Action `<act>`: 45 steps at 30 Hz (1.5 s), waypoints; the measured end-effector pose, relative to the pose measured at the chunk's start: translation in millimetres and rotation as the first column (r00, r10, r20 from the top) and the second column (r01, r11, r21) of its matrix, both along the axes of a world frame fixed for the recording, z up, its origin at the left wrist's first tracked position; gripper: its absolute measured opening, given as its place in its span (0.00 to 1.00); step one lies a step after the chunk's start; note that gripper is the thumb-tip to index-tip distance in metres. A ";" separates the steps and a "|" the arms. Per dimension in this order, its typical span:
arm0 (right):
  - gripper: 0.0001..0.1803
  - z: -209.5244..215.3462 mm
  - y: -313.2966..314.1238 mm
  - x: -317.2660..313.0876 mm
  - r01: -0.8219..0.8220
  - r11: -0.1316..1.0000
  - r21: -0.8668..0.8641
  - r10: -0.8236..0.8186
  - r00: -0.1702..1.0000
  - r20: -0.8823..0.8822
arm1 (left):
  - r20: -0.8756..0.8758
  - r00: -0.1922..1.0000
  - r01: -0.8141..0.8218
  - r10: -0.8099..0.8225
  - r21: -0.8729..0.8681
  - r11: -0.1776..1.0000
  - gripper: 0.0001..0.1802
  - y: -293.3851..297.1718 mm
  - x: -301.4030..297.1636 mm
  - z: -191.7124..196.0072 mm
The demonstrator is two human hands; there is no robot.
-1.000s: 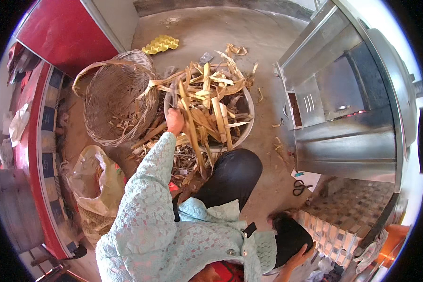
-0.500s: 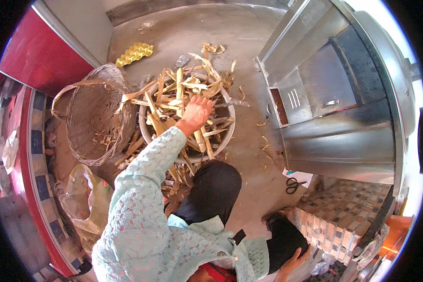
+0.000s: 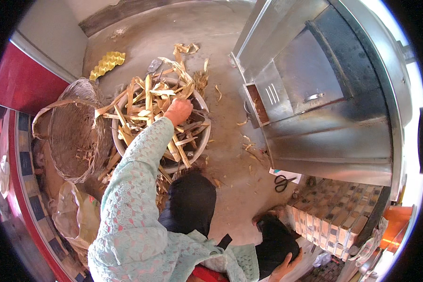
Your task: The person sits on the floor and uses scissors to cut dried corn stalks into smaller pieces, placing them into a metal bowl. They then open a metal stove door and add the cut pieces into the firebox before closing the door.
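My left hand (image 3: 178,111) is closed among dry stalks and husks (image 3: 162,89) heaped in a round, pale-rimmed basin (image 3: 205,141). Its fingers curl down into the pile, so what they grip is hidden. Dark sticks (image 3: 199,113) lie beside the fingertips. At the lower right my right hand (image 3: 285,267) rests against my black-trousered knee (image 3: 275,244), fingers apart and holding nothing. Left of the basin a wicker basket (image 3: 75,136) with a hoop handle leans over, bits of husk inside it.
A metal stove (image 3: 329,141) stands on the right, its small drawer (image 3: 257,104) pulled out. Black scissors (image 3: 282,183) lie near a tiled block (image 3: 336,207). A yellow egg tray (image 3: 107,65) is on the floor behind the basket; a plastic bag (image 3: 77,214) sits nearer me.
My left hand stays at the pile, its fingers now curled in more tightly. The view has shifted, so the basin and basket appear further left. The right hand remains at the knee.
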State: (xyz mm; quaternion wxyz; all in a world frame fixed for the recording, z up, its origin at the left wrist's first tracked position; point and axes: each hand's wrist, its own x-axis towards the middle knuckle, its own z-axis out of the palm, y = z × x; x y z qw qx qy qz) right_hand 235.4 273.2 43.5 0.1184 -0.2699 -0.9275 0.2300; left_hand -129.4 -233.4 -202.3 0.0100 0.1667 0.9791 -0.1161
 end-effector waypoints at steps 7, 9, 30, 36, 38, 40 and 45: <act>0.28 -9.7 8.3 7.8 -0.021 0.998 -0.064 0.019 0.999 -0.031 | 0.112 0.976 -0.151 0.188 -0.278 0.949 0.15 -10.5 20.2 23.1; 0.28 -9.5 8.0 12.8 -0.007 0.998 -0.055 0.005 0.999 -0.041 | 0.180 0.947 -0.156 0.267 -0.469 0.869 0.13 -7.8 19.4 36.6; 0.27 -17.1 24.5 29.7 -0.023 0.998 -0.052 0.018 0.995 -0.103 | 0.277 0.924 -0.271 0.263 -0.008 0.962 0.18 -69.5 111.0 184.9; 0.27 -20.2 29.9 29.5 -0.046 0.997 -0.056 0.040 0.995 -0.091 | 0.346 0.808 -0.572 0.477 0.267 0.775 0.17 -9.4 114.2 87.6; 0.28 -19.1 28.2 29.6 -0.047 0.998 -0.051 0.042 0.995 -0.095 | 0.415 0.744 -0.664 0.523 0.374 0.648 0.16 4.6 113.7 65.4; 0.28 -22.3 30.4 31.7 -0.021 0.999 -0.038 0.017 0.995 -0.098 | 0.157 0.900 -0.427 0.406 0.136 0.894 0.15 9.7 121.2 53.0; 0.28 -21.4 26.5 28.2 0.013 0.995 -0.101 -0.024 0.994 -0.107 | 0.168 0.914 -0.372 0.370 -0.020 0.928 0.17 17.2 114.2 34.3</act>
